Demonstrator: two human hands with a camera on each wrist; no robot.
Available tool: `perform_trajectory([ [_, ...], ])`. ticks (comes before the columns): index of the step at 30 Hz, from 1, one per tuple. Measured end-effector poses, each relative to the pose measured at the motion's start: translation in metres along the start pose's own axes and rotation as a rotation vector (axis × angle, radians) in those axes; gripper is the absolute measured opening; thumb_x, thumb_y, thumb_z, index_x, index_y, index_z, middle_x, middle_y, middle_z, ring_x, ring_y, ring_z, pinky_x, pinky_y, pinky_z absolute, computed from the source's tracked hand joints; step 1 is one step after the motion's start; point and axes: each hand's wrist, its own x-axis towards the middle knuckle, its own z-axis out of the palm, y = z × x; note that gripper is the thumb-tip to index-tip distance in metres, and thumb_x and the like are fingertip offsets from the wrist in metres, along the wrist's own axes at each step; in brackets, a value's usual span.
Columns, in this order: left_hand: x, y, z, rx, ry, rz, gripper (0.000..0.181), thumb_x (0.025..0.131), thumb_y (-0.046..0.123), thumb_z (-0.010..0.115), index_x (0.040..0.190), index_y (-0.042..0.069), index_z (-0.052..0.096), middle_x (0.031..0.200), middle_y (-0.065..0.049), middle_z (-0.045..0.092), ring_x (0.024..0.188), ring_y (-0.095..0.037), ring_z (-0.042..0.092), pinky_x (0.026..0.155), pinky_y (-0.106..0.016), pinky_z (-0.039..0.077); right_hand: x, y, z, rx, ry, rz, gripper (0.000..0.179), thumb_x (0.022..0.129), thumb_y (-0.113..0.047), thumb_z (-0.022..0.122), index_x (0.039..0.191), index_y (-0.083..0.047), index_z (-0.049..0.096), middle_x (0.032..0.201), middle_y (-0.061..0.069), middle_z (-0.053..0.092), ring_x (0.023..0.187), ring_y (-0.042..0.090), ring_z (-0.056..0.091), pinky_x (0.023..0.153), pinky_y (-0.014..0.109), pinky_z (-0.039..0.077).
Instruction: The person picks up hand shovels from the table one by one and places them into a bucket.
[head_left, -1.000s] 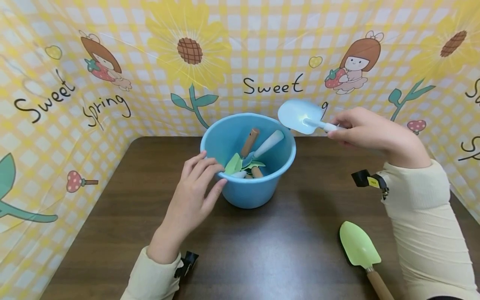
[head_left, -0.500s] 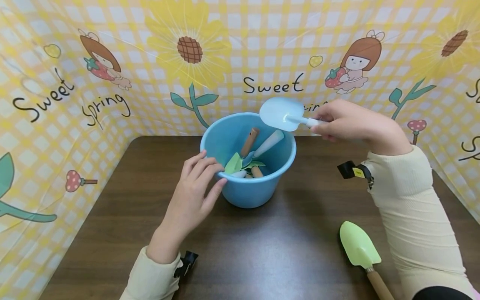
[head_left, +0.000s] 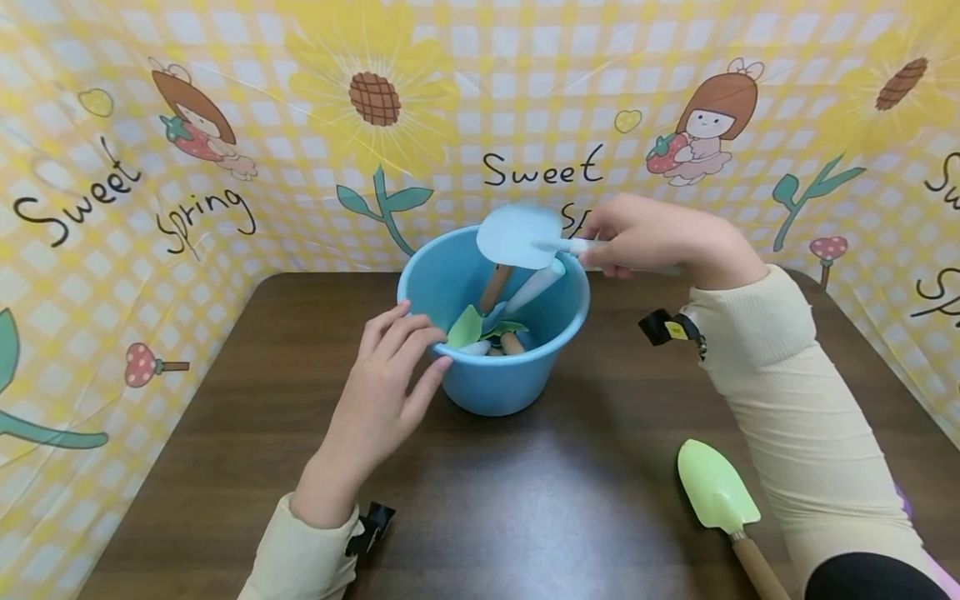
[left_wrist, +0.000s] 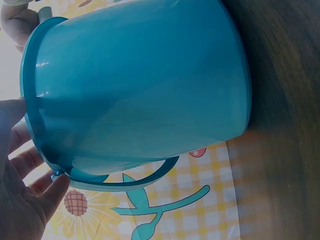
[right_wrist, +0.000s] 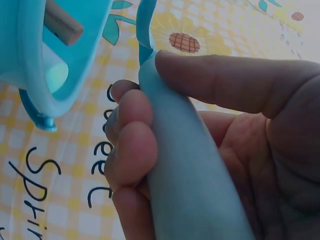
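Note:
A blue plastic bucket (head_left: 495,387) stands on the table near the back cloth. My left hand (head_left: 386,392) holds its left rim, thumb toward the front and fingers spread along the edge. In the left wrist view the bucket's handle (left_wrist: 150,184) hangs beside the fingers. My right hand (head_left: 652,237) grips a light blue hand trowel by its pale blue handle (right_wrist: 185,160). The trowel's blade (head_left: 519,236) is over the bucket's back rim, pointing left. Inside the bucket are a brown wooden handle (head_left: 495,290), a pale blue handle (head_left: 536,287) and green blades (head_left: 467,325).
A green trowel (head_left: 716,483) with a wooden handle lies at the front right of the dark wooden table (head_left: 262,417). A yellow checked cloth (head_left: 300,208) with printed sunflowers surrounds the table at the back and sides.
My right hand has moved left with the light blue trowel, bringing its blade from beside the rim to over the bucket. My left hand has stayed on the rim.

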Motion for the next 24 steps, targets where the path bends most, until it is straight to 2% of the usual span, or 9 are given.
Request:
perform_trajectory([
  [13,-0.001,-0.001,-0.002,-0.002,0.003,0.003,0.023,0.091,0.015,0.073,0.111,0.004,0.067,0.116,-0.011,0.064,0.131,-0.036,0.046,0.115,-0.051,0.039,0.027,-0.025,0.002,-0.056,-0.11,-0.023,0.016,0.098,-0.014,0.059,0.097,0.001,0.067,0.064,0.004,0.057,0.061,0.017,0.054,0.063,0.029,0.046],
  [20,-0.001,-0.001,-0.002,0.0,0.005,0.001,0.023,0.091,0.014,0.072,0.111,0.005,0.066,0.116,-0.011,0.064,0.131,-0.037,0.046,0.116,-0.051,0.039,0.043,-0.035,0.003,-0.108,-0.176,-0.008,0.019,0.099,-0.015,0.058,0.105,0.001,0.067,0.07,0.004,0.06,0.065,0.016,0.055,0.065,0.027,0.047],
  [24,0.0,-0.001,-0.002,-0.005,0.001,0.008,0.023,0.091,0.014,0.072,0.111,0.005,0.066,0.116,-0.01,0.064,0.132,-0.036,0.046,0.116,-0.051,0.039,0.051,-0.039,0.001,-0.167,-0.208,0.003,0.018,0.1,-0.016,0.057,0.1,-0.002,0.068,0.072,0.004,0.062,0.064,0.015,0.058,0.066,0.027,0.049],
])
